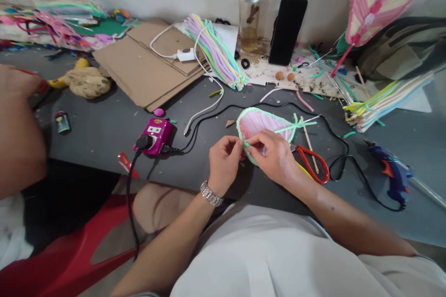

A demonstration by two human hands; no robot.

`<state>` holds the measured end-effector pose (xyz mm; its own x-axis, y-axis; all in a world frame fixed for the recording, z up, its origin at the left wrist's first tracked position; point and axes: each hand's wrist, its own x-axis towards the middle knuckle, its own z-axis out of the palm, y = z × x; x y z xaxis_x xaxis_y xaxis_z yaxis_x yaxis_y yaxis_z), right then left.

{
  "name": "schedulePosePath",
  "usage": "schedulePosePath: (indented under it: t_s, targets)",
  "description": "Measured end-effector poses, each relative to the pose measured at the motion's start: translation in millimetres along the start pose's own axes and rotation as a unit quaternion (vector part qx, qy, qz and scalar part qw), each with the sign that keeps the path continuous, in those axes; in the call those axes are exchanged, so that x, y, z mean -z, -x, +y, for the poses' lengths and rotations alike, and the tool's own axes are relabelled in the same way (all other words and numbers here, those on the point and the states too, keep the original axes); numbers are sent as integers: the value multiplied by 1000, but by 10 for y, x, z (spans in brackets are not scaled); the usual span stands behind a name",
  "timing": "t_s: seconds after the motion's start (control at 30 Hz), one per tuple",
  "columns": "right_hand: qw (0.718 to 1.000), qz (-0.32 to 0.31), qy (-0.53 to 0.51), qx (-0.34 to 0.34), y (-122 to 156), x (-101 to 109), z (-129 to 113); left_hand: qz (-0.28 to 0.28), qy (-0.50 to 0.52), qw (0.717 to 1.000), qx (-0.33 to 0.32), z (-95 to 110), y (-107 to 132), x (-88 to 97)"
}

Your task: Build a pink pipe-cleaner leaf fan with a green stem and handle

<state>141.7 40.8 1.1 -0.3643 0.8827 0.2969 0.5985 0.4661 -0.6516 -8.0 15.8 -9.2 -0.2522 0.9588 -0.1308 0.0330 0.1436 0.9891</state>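
Here we go, both hands up close over the work! The left hand (225,162) and right hand (272,155) meet at the lower edge of an oval pipe-cleaner frame (263,125), pink inside with a green rim, and it's a firm two-handed grip: fingertips pinching in on that rim, no release. The frame sits tilted right in the grip, held off the tabletop (97,148), apparently so the fingers can get at its edge. Wrists are angled inward, elbows spread wide, forearms coming up from the lap, a silver wristwatch (211,193) on the left wrist.

Just right of the grip, red-handled scissors (311,164) lie within easy reach, blades pointing up toward the frame's far side, beside a thin wooden stick (310,144). Farther right, a blue glue gun (392,171) rests on its side, its black cord (334,125) looping behind the frame. Beyond the grip, a bundle of pastel pipe cleaners (216,51) lies ready on flattened cardboard (146,65). Left of the grip sits a magenta power adapter (155,135), plugged in, and at the far left another person's hand (19,97) works on its own.
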Motion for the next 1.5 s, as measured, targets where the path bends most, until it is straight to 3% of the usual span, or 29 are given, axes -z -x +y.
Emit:
schedulePosePath:
  t_s: [0.3, 0.57, 0.8, 1.0, 1.1, 1.2, 1.37, 1.5]
  targets:
    - [999, 10, 25, -47, 2, -34, -100, 21, -44, 998, -33, -8, 59, -39]
    - [996, 20, -21, -83, 18, -44, -106, -68, 27, 995, 70, 101, -14, 62]
    - [987, 34, -111, -109, 47, -59, -132, -51, 20, 997, 62, 142, -16, 29]
    - [994, 23, -103, -22, 40, -88, -147, -35, 13, 998, 40, 96, -7, 20]
    - [998, -15, -64, 13, 28, 92, -148, -60, 37, 996, 55, 73, -20, 45]
    - [999, -31, 37, 1, 153, 442, -85, -77, 60, 993, 70, 53, -34, 70]
    - [953, -74, 270, -120, 664, 939, 140, -84, 66, 992, 62, 33, 3, 92]
    - [922, -124, 321, -177, 915, 970, 266, -100, -13, 995, 24, 41, 53, 106]
